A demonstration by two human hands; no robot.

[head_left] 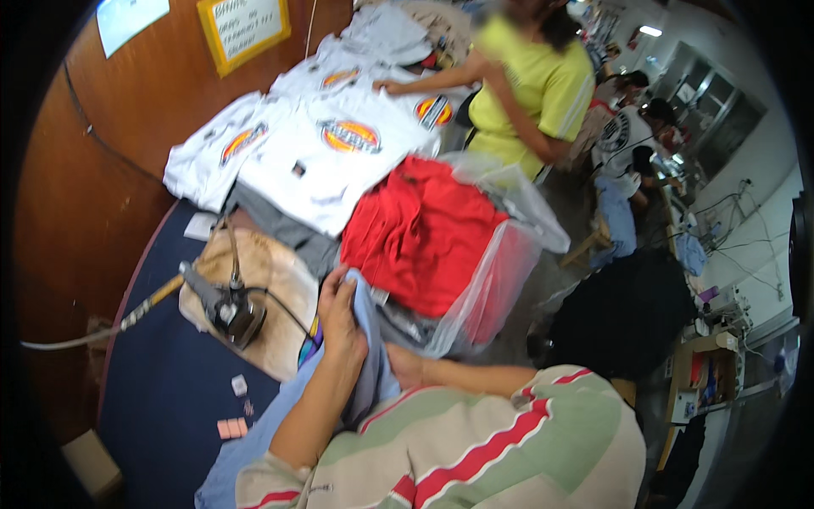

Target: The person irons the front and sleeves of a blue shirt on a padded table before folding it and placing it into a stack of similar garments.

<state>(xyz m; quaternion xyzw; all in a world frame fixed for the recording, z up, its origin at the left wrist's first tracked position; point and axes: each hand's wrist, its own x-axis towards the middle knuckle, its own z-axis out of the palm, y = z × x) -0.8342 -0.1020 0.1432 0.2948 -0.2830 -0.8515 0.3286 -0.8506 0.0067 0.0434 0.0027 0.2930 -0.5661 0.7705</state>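
Observation:
A light blue garment (297,405) lies over the table's near edge and rises in folds in front of me. My left hand (341,318) is closed on its raised upper edge, thumb and fingers pinching the fabric. Against the right side of the same cloth is my right hand (407,366), its fingers hidden behind the folds. To the left of my hands, a steam iron (233,312) with a hose and cable rests on a tan pad (280,360). Just beyond my hands, a heap of red garments (424,229) sits in a clear plastic bag (509,254).
White printed T-shirts (339,136) are spread along the far table. A co-worker in a yellow shirt (543,76) reaches a hand (390,87) onto them. Small pink pieces (231,427) lie on the dark blue tabletop (170,407). A large black bundle (623,314) stands at right.

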